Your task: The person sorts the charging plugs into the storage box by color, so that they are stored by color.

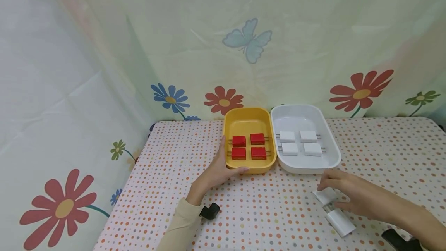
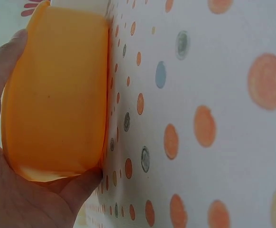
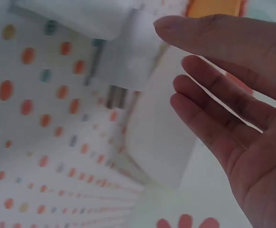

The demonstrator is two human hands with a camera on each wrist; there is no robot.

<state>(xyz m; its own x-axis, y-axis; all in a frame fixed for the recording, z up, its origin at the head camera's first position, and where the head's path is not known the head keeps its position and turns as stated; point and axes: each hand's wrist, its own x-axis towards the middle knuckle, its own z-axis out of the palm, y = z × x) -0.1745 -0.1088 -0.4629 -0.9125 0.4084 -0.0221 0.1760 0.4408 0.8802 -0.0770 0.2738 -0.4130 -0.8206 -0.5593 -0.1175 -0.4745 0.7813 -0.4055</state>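
Observation:
My left hand [image 1: 217, 167] touches the front left corner of a yellow tray [image 1: 247, 114], thumb along the front wall and fingers against the left side. Several red two-pin plug adapters [image 1: 258, 153] lie inside that tray. My right hand [image 1: 355, 195] is over two loose white plug adapters, the nearer one [image 1: 340, 223] and the farther one [image 1: 325, 195], on the table. In the right wrist view, its fingers [image 3: 204, 111] are apart and grip nothing; a white adapter [image 3: 124, 61] with metal pins lies beyond the fingertips.
Against the yellow tray's right side stands a white tray [image 1: 304, 112] with several white plug adapters [image 1: 288, 136] in it. A dotted cloth covers the table [image 1: 265, 212]. Behind the trays hangs a flowered curtain [image 1: 289, 69].

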